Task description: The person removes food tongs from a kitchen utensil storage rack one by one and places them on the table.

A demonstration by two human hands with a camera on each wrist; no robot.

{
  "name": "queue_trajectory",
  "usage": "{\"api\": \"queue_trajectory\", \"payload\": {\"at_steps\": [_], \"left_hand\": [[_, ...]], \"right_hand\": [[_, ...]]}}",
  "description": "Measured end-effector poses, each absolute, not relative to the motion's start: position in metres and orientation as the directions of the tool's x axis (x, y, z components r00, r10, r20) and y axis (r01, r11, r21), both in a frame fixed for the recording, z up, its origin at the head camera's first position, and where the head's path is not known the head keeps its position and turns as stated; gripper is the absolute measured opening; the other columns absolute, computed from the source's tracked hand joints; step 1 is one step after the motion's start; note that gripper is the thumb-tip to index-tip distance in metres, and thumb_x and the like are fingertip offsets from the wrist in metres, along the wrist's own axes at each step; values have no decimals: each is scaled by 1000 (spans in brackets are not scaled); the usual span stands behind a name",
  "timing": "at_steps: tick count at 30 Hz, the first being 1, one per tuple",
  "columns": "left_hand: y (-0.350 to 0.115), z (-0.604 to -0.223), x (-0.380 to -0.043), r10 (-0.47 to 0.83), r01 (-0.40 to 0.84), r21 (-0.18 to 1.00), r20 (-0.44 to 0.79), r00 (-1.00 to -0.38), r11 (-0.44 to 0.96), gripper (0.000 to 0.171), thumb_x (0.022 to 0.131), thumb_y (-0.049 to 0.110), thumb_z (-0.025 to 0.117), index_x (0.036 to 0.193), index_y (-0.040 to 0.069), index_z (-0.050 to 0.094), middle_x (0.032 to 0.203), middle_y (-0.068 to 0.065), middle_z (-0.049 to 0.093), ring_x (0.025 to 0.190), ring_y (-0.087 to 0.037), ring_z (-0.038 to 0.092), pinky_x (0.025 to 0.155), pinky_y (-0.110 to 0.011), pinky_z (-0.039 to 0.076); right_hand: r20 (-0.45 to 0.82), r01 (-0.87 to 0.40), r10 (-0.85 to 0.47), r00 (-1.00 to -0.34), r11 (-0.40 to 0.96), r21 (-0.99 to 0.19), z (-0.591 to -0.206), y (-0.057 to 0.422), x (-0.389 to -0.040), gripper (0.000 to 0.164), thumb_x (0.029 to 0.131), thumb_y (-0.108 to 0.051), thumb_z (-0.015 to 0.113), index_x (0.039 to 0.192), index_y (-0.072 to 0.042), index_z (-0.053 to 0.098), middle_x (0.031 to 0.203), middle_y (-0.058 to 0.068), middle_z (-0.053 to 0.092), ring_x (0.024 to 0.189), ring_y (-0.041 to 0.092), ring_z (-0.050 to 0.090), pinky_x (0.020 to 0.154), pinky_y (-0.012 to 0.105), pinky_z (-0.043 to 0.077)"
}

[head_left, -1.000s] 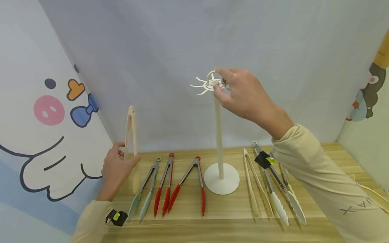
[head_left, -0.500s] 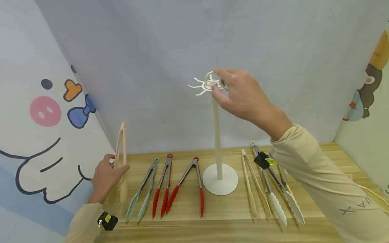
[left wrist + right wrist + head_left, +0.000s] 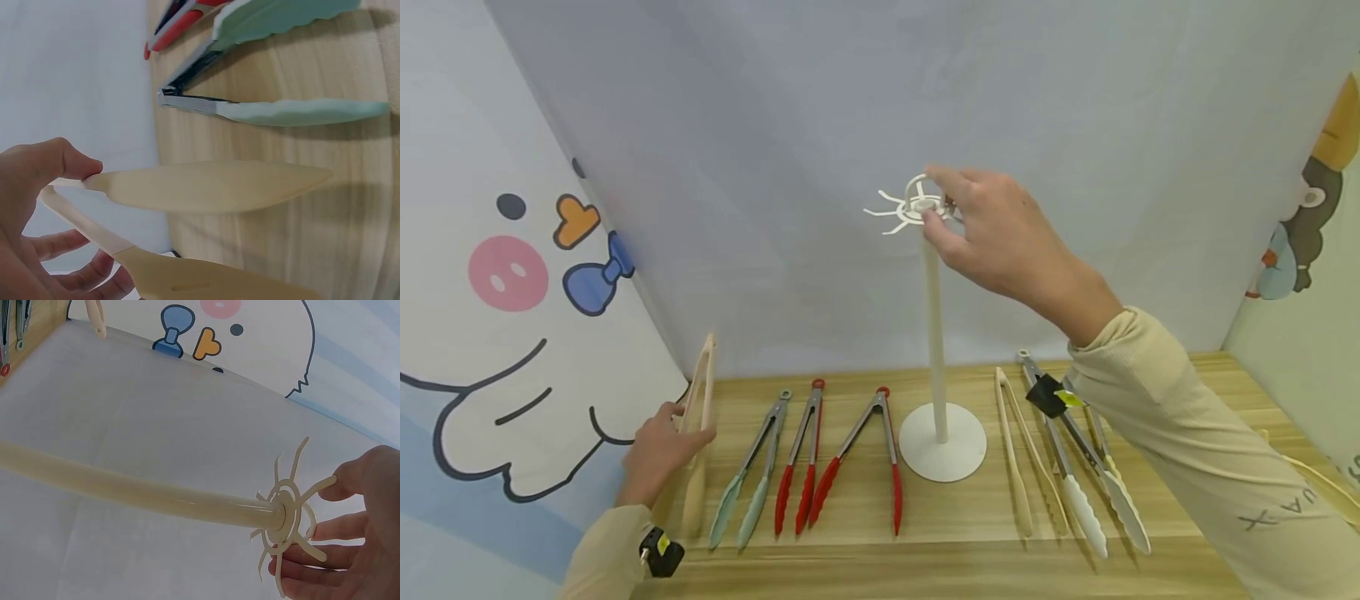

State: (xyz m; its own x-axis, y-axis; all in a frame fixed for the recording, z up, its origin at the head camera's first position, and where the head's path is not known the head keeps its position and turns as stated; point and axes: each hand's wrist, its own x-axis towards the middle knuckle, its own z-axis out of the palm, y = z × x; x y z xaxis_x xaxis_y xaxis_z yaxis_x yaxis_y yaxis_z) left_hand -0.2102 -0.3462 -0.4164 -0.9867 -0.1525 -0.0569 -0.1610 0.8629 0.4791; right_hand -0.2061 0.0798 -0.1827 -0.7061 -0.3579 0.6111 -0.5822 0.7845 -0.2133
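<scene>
At the far left of the head view my left hand (image 3: pixel 658 454) holds beige tongs (image 3: pixel 695 500), hinge end up and tips low over the table. In the left wrist view the thumb (image 3: pixel 81 164) presses one arm of the tongs (image 3: pixel 212 186), with the fingers curled by the other arm. My right hand (image 3: pixel 1000 237) grips the hooked top of a cream utensil stand (image 3: pixel 936 333). Seen from the right wrist, the thumb (image 3: pixel 347 480) touches one hook of the hook ring (image 3: pixel 286 515) and the fingers lie behind it.
Mint-tipped tongs (image 3: pixel 752 508) lie right of my left hand, followed by two pairs of red-tipped tongs (image 3: pixel 898 500). Right of the stand's round base (image 3: pixel 958 458) are beige tongs (image 3: pixel 1018 496) and white-tipped tongs (image 3: pixel 1086 517). A grey cloth backdrop (image 3: pixel 820 275) rises behind the table.
My left hand has moved down and slightly left, bringing the beige tongs lower toward the table. The right hand keeps its hold on the stand's top.
</scene>
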Motion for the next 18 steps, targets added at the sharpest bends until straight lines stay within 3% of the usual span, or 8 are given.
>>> {"api": "queue_trajectory", "payload": {"at_steps": [7, 11, 18], "left_hand": [[-348, -429, -212, -105, -125, 421, -69, -992, 899, 71, 82, 45, 63, 129, -4, 42, 115, -34, 54, 91, -42, 58, 64, -51, 45], [-350, -438, -215, -95, -127, 409, -98, -991, 904, 74, 81, 48, 65, 128, -4, 42, 115, -33, 54, 93, -43, 58, 66, -56, 44], [-356, -453, -220, -133, -168, 385, -116, -984, 908, 71, 79, 44, 67, 127, -2, 44, 109, -31, 57, 89, -40, 58, 67, -59, 42]], "right_hand": [[608, -577, -355, -710, 788, -214, -183, 82, -206, 40, 94, -20, 49, 129, -2, 55, 94, 15, 63, 81, 28, 54, 70, 42, 43], [599, -579, -361, -715, 786, -218, -183, 83, -206, 41, 94, -20, 49, 131, -1, 53, 99, 16, 63, 87, 31, 55, 76, 44, 43], [588, -589, -379, -715, 780, -213, -182, 83, -206, 42, 95, -22, 48, 132, -3, 51, 97, 15, 63, 89, 31, 54, 78, 45, 42]]}}
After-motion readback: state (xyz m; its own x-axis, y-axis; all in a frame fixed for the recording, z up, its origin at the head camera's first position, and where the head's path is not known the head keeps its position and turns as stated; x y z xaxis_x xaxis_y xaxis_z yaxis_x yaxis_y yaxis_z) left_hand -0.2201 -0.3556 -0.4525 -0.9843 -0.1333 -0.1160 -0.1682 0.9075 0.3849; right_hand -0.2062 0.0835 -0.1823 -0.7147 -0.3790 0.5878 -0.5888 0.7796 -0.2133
